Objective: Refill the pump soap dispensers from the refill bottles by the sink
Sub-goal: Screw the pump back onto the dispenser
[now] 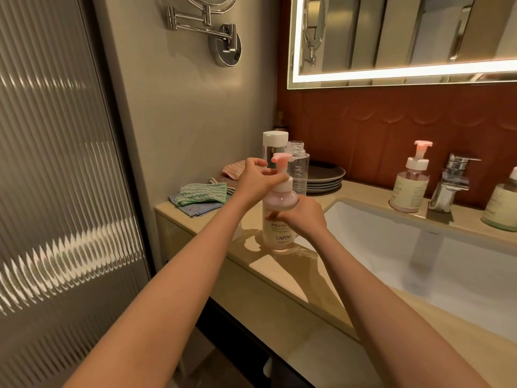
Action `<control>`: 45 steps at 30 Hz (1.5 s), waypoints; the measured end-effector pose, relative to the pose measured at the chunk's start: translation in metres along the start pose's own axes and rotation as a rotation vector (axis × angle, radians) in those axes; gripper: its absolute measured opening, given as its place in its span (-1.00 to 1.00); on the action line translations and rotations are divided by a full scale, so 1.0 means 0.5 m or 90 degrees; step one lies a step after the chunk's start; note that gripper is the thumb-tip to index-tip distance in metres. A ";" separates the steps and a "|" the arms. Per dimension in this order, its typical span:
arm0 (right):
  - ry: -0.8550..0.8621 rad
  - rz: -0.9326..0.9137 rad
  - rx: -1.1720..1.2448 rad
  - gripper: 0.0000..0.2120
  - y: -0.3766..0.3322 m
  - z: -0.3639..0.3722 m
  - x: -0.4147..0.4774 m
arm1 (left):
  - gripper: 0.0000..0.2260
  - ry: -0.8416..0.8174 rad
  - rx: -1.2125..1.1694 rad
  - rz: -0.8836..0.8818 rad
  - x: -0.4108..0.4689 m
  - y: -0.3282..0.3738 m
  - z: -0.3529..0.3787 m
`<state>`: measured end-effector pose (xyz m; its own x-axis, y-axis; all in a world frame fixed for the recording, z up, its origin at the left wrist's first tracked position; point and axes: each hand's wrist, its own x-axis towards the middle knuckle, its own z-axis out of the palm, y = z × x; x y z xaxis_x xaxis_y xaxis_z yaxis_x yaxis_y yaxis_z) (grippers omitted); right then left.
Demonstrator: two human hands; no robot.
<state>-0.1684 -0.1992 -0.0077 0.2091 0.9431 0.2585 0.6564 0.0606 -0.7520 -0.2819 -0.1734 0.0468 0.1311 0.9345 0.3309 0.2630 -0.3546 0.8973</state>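
Note:
A pink pump soap dispenser [279, 236] labelled YAPING stands upright on the beige counter [279, 275] left of the sink. My left hand [256, 182] grips its white pump collar just below the pink pump head. My right hand [303, 217] wraps around the bottle's body from the right. Behind it stand two clear refill bottles: one with a white cap [275, 144] and one uncapped [300, 163]. A second pink-pump dispenser [411, 182] stands beside the faucet.
A white sink basin [419, 261] lies to the right with a chrome faucet [451, 183] behind it. Another bottle [503, 205] shows at the right edge. Stacked grey plates [326, 176] and folded cloths [202, 196] sit at the counter's back left. A ribbed glass door [56, 191] is on the left.

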 end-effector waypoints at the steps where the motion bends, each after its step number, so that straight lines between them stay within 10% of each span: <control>1: 0.000 0.001 0.000 -0.57 -0.001 0.000 0.000 | -0.43 0.008 0.010 -0.004 0.003 0.001 0.002; 45: -0.027 0.000 0.003 -0.54 0.008 -0.001 0.013 | -0.41 -0.110 0.087 -0.010 0.015 0.008 -0.011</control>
<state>-0.1640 -0.1931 -0.0087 0.1781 0.9562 0.2322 0.6529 0.0617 -0.7549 -0.2852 -0.1679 0.0543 0.2850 0.9250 0.2513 0.3923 -0.3518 0.8499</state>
